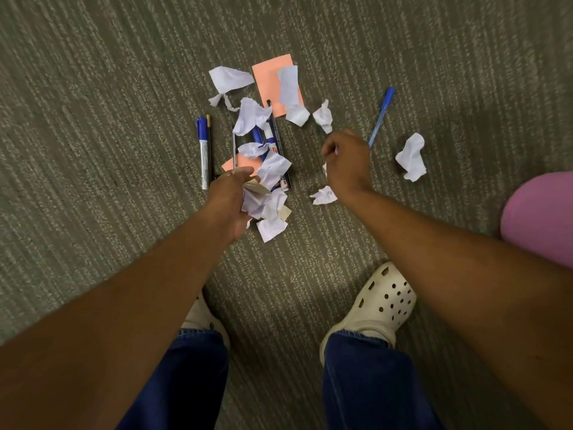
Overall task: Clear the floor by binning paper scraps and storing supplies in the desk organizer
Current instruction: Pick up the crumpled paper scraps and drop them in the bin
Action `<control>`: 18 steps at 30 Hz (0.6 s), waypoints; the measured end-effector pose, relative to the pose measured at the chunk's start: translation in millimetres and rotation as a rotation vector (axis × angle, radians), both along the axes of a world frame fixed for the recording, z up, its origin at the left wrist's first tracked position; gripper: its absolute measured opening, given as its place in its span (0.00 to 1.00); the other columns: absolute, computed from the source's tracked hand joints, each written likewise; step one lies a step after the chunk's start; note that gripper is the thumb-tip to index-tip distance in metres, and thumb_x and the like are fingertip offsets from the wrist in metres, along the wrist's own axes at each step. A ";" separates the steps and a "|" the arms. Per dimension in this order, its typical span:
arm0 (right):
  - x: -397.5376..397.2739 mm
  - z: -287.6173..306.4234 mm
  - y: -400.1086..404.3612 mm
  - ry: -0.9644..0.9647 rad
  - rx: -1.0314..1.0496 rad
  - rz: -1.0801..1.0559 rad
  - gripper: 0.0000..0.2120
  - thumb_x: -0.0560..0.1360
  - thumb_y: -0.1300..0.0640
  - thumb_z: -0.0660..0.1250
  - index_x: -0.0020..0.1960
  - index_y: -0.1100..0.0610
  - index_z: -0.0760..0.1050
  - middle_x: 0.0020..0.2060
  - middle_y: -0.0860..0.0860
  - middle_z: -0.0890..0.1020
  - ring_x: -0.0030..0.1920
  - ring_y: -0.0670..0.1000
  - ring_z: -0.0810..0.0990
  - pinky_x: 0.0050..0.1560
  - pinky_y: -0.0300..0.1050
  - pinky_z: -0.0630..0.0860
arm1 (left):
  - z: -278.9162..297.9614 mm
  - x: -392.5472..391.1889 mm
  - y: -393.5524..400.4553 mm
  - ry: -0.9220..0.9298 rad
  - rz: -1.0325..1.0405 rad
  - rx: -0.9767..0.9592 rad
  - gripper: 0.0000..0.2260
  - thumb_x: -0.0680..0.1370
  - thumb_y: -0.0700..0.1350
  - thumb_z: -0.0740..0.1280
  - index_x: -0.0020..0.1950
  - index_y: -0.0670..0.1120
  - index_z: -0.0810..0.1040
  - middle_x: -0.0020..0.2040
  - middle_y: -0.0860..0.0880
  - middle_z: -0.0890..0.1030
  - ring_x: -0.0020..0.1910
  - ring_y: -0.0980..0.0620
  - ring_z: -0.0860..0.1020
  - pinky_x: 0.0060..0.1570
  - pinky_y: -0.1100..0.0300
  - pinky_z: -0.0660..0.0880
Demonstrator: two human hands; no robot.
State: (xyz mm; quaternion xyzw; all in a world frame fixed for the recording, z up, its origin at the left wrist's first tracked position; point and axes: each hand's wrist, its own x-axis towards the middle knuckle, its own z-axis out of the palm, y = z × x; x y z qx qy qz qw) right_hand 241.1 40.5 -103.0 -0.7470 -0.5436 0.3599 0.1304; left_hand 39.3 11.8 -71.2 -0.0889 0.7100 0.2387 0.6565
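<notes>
On the carpeted floor point(93, 119), a blue marker point(203, 150) lies left of the left hand point(231, 201), whose curled fingers hold crumpled paper scraps point(263, 203). Right hand point(348, 161) hovers loosely curled over more scraps, apparently empty; a blue pen point(382, 114) lies just beyond.

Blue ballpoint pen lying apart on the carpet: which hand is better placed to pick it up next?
Right. The right hand hangs beside the tip of the blue ballpoint pen and looks free, while the left hand already holds crumpled white paper scraps.
</notes>
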 end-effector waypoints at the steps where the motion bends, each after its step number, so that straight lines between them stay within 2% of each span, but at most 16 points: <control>1: 1.3 3.3 7.4 -0.026 0.038 -0.010 0.17 0.71 0.76 0.58 0.48 0.61 0.79 0.51 0.58 0.79 0.46 0.50 0.76 0.46 0.45 0.73 | -1.9 0.0 0.5 0.023 -0.031 0.006 0.06 0.85 0.45 0.63 0.53 0.49 0.80 0.55 0.46 0.82 0.47 0.46 0.80 0.46 0.54 0.76; 2: -1.4 5.2 15.5 -0.078 0.071 0.033 0.21 0.72 0.76 0.58 0.55 0.58 0.79 0.56 0.58 0.77 0.49 0.50 0.76 0.48 0.45 0.74 | -3.7 0.1 0.6 0.044 -0.057 0.011 0.06 0.85 0.45 0.63 0.52 0.49 0.80 0.55 0.46 0.82 0.48 0.46 0.80 0.47 0.53 0.76; 4: -6.2 2.7 30.5 -0.128 0.078 0.119 0.28 0.76 0.71 0.60 0.71 0.51 0.72 0.68 0.57 0.70 0.61 0.54 0.76 0.56 0.43 0.74 | -6.4 1.5 -0.2 0.056 -0.061 0.025 0.07 0.85 0.44 0.63 0.50 0.49 0.80 0.52 0.46 0.82 0.47 0.46 0.80 0.46 0.54 0.76; 6: -11.7 -1.7 45.1 -0.127 0.051 0.151 0.27 0.81 0.56 0.67 0.78 0.48 0.65 0.73 0.51 0.70 0.68 0.54 0.74 0.61 0.48 0.74 | -8.1 3.5 -2.6 0.055 -0.055 0.033 0.08 0.85 0.43 0.63 0.48 0.48 0.79 0.48 0.46 0.81 0.45 0.48 0.79 0.49 0.53 0.76; 7: -11.7 -6.0 51.1 -0.117 0.026 0.161 0.26 0.81 0.52 0.68 0.77 0.50 0.66 0.71 0.49 0.73 0.68 0.54 0.75 0.60 0.49 0.75 | -8.1 4.1 -3.7 0.062 -0.070 0.032 0.09 0.85 0.43 0.62 0.48 0.48 0.80 0.48 0.47 0.81 0.45 0.48 0.79 0.51 0.52 0.75; 9: -13.0 6.9 55.4 -0.166 0.001 0.356 0.18 0.80 0.62 0.66 0.70 0.57 0.75 0.65 0.54 0.75 0.63 0.59 0.78 0.57 0.48 0.75 | -7.6 3.8 -4.8 0.077 -0.106 0.041 0.09 0.85 0.42 0.62 0.48 0.49 0.80 0.49 0.47 0.82 0.45 0.48 0.80 0.53 0.52 0.75; 11: -12.2 12.9 55.1 -0.234 -0.009 0.370 0.12 0.75 0.71 0.63 0.55 0.62 0.81 0.60 0.60 0.77 0.55 0.61 0.80 0.54 0.53 0.80 | -7.4 0.3 -4.9 0.098 -0.139 0.051 0.09 0.85 0.42 0.62 0.49 0.49 0.80 0.51 0.46 0.82 0.46 0.48 0.80 0.51 0.53 0.76; 13: -6.5 11.3 47.9 -0.135 -0.034 0.281 0.10 0.73 0.73 0.65 0.47 0.63 0.82 0.54 0.60 0.80 0.48 0.55 0.81 0.50 0.53 0.80 | -7.7 -5.4 -5.3 0.111 -0.150 0.054 0.09 0.85 0.43 0.62 0.49 0.49 0.80 0.51 0.47 0.83 0.48 0.48 0.80 0.50 0.53 0.76; 16: 10.3 15.6 26.2 -0.025 -0.104 0.209 0.09 0.73 0.72 0.70 0.43 0.60 0.83 0.42 0.49 0.80 0.37 0.44 0.78 0.41 0.38 0.79 | -10.9 -14.1 -9.1 0.113 -0.146 0.053 0.09 0.85 0.43 0.62 0.49 0.49 0.81 0.48 0.48 0.82 0.47 0.48 0.80 0.52 0.53 0.76; 17: 14.3 15.2 12.5 -0.013 -0.153 0.222 0.09 0.73 0.72 0.71 0.43 0.59 0.82 0.41 0.48 0.78 0.36 0.42 0.78 0.40 0.38 0.79 | -12.0 -15.4 -10.8 0.118 -0.147 0.050 0.09 0.85 0.43 0.62 0.49 0.49 0.81 0.48 0.48 0.82 0.46 0.49 0.81 0.51 0.54 0.77; 18: 18.2 14.9 -3.7 -0.007 -0.196 0.244 0.09 0.73 0.72 0.70 0.43 0.59 0.82 0.42 0.49 0.78 0.36 0.43 0.78 0.42 0.43 0.81 | -13.1 -16.1 -12.5 0.124 -0.143 0.048 0.09 0.85 0.43 0.62 0.49 0.49 0.80 0.48 0.48 0.82 0.46 0.49 0.81 0.49 0.55 0.77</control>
